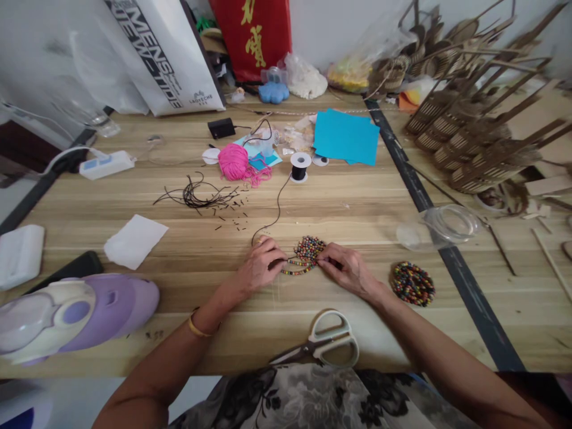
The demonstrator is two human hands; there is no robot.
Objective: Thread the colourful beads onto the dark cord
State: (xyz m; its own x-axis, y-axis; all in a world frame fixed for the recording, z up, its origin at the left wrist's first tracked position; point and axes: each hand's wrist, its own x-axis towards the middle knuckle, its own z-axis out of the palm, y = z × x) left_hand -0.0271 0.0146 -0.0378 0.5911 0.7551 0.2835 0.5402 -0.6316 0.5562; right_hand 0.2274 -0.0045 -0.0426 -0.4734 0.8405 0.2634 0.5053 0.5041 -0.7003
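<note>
Left grip and right grip are pinching a beaded strand.
It's likely feeling light, limp, slippery; pinched ends are suiting.

An open stretch of desk runs right from the spool to the clear plastic roll, with room for a hand. Left of it, the cord and a black cord pile block a low sweep. The bead strand bridges the fingers; scissors obstruct the near side.
</note>
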